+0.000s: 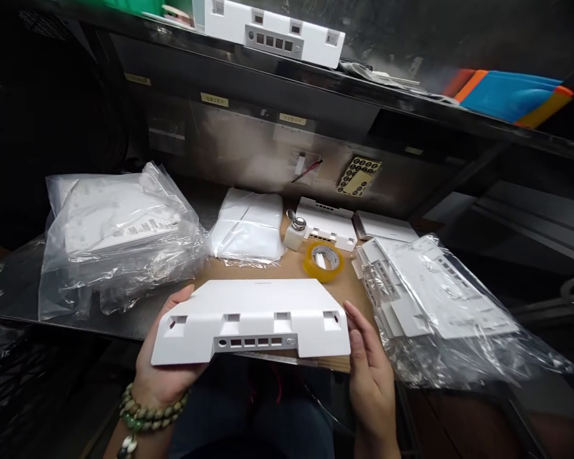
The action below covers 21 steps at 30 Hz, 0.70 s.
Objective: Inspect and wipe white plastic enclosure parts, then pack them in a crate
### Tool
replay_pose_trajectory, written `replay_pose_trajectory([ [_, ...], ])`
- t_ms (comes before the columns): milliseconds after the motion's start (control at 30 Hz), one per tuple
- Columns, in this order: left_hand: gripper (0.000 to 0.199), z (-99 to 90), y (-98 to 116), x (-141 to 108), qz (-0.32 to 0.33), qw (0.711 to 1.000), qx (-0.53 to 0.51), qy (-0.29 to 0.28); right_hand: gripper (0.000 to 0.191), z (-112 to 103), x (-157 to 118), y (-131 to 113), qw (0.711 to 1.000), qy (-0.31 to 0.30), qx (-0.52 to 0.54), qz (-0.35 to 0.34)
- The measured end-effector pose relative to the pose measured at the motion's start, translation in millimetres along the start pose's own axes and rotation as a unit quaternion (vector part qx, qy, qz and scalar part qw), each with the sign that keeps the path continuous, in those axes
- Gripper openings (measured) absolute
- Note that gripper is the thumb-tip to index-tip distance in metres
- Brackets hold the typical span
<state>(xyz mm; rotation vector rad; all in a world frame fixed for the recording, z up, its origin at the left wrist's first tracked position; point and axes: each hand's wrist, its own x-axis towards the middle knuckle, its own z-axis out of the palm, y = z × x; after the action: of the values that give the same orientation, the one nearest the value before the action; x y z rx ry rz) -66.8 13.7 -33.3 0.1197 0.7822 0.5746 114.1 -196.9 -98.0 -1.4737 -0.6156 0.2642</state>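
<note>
A white plastic router housing (258,312) with a row of port openings faces me, held above the front edge of the bench. My left hand (167,350) grips its left end, thumb along the edge and fingers underneath. On the other end, my right hand (370,363) has its fingers at the side edge, partly hidden behind it. Just beyond the housing lies a roll of yellow tape (323,261). Behind the tape are more white housings (328,223), and a small bottle with a metal cap (295,234) stands beside them.
Bagged white parts (119,236) are piled at the left, and more in clear plastic (449,293) at the right. A stack of plastic bags (249,223) lies mid-bench. Overhead, a shelf (172,48) carries another housing (272,35) and a blue-orange item (509,95).
</note>
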Motion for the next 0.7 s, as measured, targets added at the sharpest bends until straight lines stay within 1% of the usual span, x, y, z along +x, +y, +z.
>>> replay_pose_trajectory([
  [67, 0.037, 0.8, -3, 2, 0.009, 1.0, 0.012, -0.004, 0.041, -2, 0, 1, 0.998, 0.006, 0.039, 0.045],
  [133, 0.038, 2.2, -5, 3, 0.002, 1.0, 0.008, -0.008, 0.044, -4, 0, 5, 0.995, 0.005, 0.066, 0.076],
  [233, 0.035, 1.9, -9, 5, -0.008, 1.0, -0.001, -0.019, 0.046, -6, -1, 13, 0.994, 0.008, 0.061, 0.087],
  [300, 0.033, -1.9, -11, 7, 0.002, 0.999, 0.009, -0.037, 0.045, -6, -1, 17, 0.993, 0.009, 0.067, 0.093],
  [333, 0.034, -5.1, -11, 10, 0.016, 0.998, 0.014, -0.06, 0.046, -6, -1, 18, 0.992, 0.005, 0.084, 0.098],
  [367, 0.039, -9.2, -11, 12, 0.034, 0.994, 0.016, -0.099, 0.048, -5, -1, 18, 0.989, -0.004, 0.106, 0.102],
  [400, 0.046, -14.2, -11, 16, 0.054, 0.987, 0.017, -0.152, 0.051, -5, -1, 18, 0.986, -0.013, 0.129, 0.104],
  [467, 0.065, -25.6, -9, 24, 0.096, 0.955, 0.021, -0.281, 0.051, -5, -1, 18, 0.983, -0.034, 0.149, 0.103],
  [500, 0.072, -31.6, -8, 28, 0.112, 0.935, 0.027, -0.336, 0.049, -5, -1, 17, 0.983, -0.043, 0.144, 0.102],
  [533, 0.078, -37.6, -6, 32, 0.121, 0.917, 0.036, -0.378, 0.047, -5, -1, 15, 0.984, -0.05, 0.134, 0.104],
  [567, 0.082, -43.4, -5, 35, 0.127, 0.905, 0.043, -0.405, 0.046, -6, -1, 14, 0.985, -0.054, 0.123, 0.106],
  [600, 0.084, -48.9, -3, 38, 0.13, 0.897, 0.048, -0.42, 0.044, -6, 0, 12, 0.986, -0.057, 0.114, 0.107],
  [700, 0.09, -62.4, -1, 42, 0.12, 0.893, 0.055, -0.431, 0.036, -5, -1, 6, 0.989, -0.067, 0.098, 0.091],
])
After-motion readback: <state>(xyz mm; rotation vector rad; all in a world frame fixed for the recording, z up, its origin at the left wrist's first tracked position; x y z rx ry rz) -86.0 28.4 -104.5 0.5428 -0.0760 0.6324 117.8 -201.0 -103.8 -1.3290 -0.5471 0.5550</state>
